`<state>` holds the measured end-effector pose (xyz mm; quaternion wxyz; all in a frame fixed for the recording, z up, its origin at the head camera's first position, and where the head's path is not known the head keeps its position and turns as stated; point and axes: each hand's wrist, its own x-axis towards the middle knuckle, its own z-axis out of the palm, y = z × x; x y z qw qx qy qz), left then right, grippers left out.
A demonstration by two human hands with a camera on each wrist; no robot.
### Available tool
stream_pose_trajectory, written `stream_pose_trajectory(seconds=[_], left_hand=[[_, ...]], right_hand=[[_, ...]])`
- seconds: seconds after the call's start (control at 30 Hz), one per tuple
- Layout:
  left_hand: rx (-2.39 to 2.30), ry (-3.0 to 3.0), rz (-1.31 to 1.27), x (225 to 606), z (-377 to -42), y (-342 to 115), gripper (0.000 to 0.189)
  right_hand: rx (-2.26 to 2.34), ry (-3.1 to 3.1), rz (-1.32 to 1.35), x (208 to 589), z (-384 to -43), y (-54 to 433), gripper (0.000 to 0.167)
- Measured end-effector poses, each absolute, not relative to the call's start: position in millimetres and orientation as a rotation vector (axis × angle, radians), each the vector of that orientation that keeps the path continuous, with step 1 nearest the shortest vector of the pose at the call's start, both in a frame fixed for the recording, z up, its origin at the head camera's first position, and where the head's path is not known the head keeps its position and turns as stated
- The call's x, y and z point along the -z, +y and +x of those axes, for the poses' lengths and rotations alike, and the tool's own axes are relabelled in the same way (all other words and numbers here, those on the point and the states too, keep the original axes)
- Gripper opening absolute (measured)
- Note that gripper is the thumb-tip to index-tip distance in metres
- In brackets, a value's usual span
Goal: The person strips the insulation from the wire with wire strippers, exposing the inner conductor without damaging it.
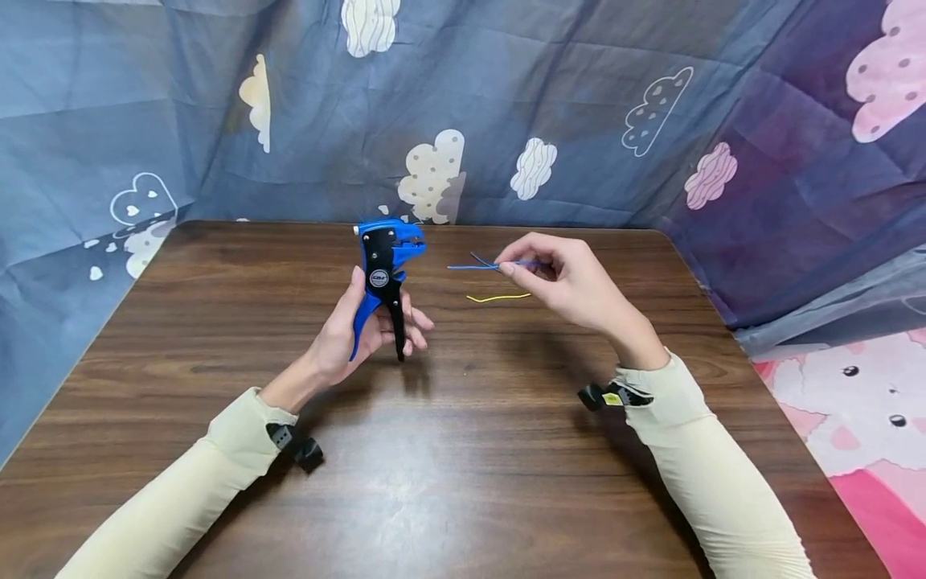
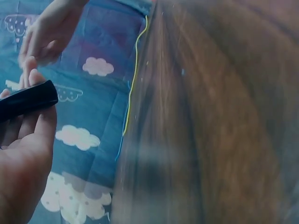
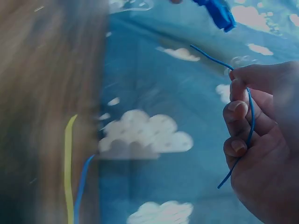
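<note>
My left hand (image 1: 338, 334) holds a blue and black wire stripper (image 1: 379, 256) upright above the table. Its thumb lies along the blue handle, and the other fingers are partly hidden behind the handles. The tool's blue head points right, its notched mouth parted. To the right, my right hand (image 1: 579, 281) pinches a thin blue wire (image 3: 252, 116) between thumb and fingertips. One end of that wire sticks out toward the stripper, and the rest runs down past the palm. A yellow wire (image 1: 501, 297) lies on the table beneath the right hand, with another blue wire (image 3: 83, 186) beside it.
The brown wooden table (image 1: 463, 474) reaches back to a grey-blue curtain (image 1: 506, 72) printed with clouds. A purple and pink cloth (image 1: 817, 161) hangs at the right side. Each wrist carries a small black camera on a strap.
</note>
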<state>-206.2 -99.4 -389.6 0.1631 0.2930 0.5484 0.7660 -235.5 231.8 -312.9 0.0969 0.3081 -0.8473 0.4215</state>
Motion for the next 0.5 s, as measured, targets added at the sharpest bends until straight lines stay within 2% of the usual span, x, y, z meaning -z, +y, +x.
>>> stream_pose_trajectory(seconds=[0.13, 0.5], left_hand=[[-2.226, 1.517, 0.896, 389, -198, -92, 0.077], [-2.211, 1.465, 0.932, 386, -181, -84, 0.074]], right_hand=[[-1.388, -2.410, 0.927, 300, -228, 221, 0.006], [-1.737, -2.195, 0.895, 301, -211, 214, 0.008]])
